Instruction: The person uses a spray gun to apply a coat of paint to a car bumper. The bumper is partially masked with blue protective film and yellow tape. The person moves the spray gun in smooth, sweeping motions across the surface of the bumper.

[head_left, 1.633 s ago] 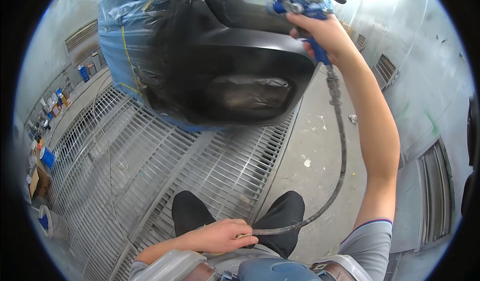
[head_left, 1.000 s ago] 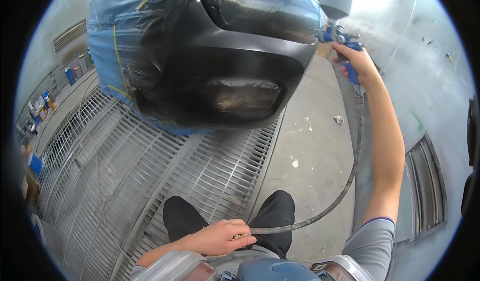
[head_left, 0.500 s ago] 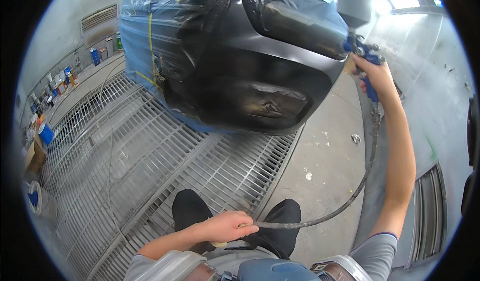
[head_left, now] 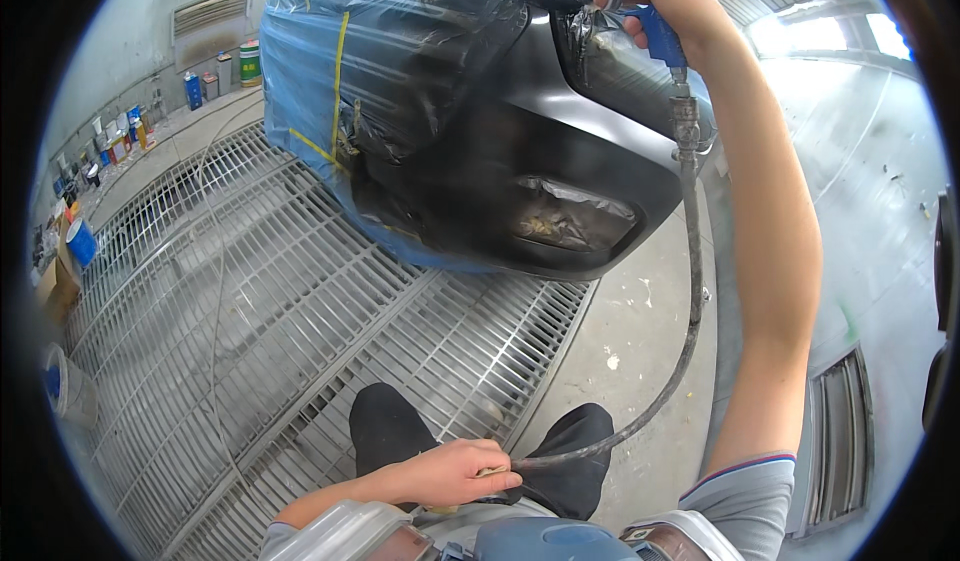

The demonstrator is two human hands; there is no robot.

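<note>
- Spraying the black bumper [head_left: 480,176] looks to be the step in hand, judging by the raised spray gun [head_left: 662,39]; whether paint is leaving it cannot be told, as its upper part runs out of view.
- The right hand [head_left: 678,3] has its fingers curled around the spray gun, by the bumper's upper right; how hard they squeeze is unclear.
- The left hand [head_left: 465,471] has its fingers closed around the hose [head_left: 693,261], near the lower edge of the view.
- Blue film [head_left: 300,71] hangs to the left of the bumper, and dark film [head_left: 575,211] fills the bumper's lower opening.
- A further pass would likely call for a steady gap between spray gun and bumper, with the hose clear of both films.
</note>
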